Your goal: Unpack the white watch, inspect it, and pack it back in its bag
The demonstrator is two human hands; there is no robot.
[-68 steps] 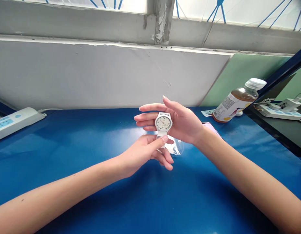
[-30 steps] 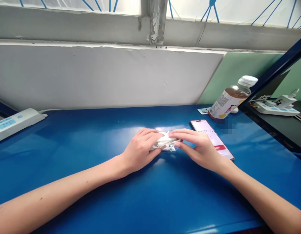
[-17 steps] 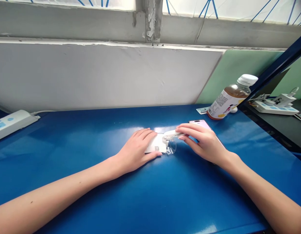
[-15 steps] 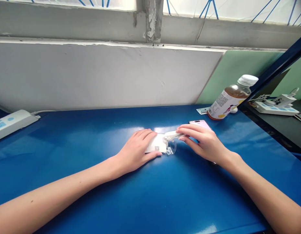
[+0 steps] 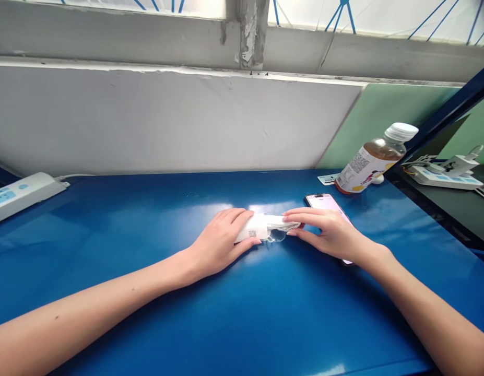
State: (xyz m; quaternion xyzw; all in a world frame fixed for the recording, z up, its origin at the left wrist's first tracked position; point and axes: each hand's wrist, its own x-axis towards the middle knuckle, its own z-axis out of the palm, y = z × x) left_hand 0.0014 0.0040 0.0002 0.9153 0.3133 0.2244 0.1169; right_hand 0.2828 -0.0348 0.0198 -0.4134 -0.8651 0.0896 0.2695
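My left hand is closed over a small white box with a printed square code, holding it down on the blue table. Clear plastic sticks out at the box's right end. Between the thumb and fingertips of my right hand is a slim white bundle that looks like a coiled cable. Its left end meets the open end of the box; how far it reaches inside is hidden. A phone with a lit screen lies partly beneath my right hand and wrist.
A drink bottle with a white cap stands at the back right beside a small card. One power strip lies at the far left. Another power strip with plugs sits beyond the blue frame at right. A wall closes the table's back.
My right hand has lowered slightly, bringing the white bundle flatter and in line with the box's end. More of the phone shows. My left hand keeps its hold.
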